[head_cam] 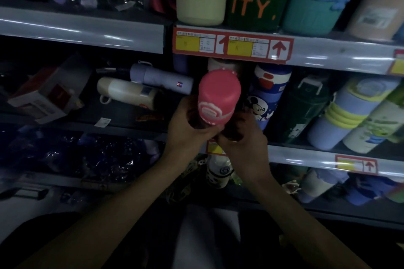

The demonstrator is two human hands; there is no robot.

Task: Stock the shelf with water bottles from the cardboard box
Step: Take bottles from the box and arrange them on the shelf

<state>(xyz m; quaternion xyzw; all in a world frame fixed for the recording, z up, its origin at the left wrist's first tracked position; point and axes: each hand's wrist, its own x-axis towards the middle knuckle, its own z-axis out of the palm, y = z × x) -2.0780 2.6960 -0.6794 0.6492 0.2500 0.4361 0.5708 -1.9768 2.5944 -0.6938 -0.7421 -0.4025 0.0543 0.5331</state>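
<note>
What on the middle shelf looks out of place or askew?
Left of the pink bottle held by the left hand and right hand, a cream bottle and a lilac bottle lie on their sides, while the blue bottle to its right stands upright. Further left, a box sits tilted.

Red-framed price tags (232, 45), tilted white-red carton (43, 96)

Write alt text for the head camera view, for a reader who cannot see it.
The left hand and right hand grip a pink bottle in front of a dim shop shelf. Just right of it stands a blue Mickey Mouse bottle; to its left, a cream bottle and a lavender bottle lie on their sides.
</note>
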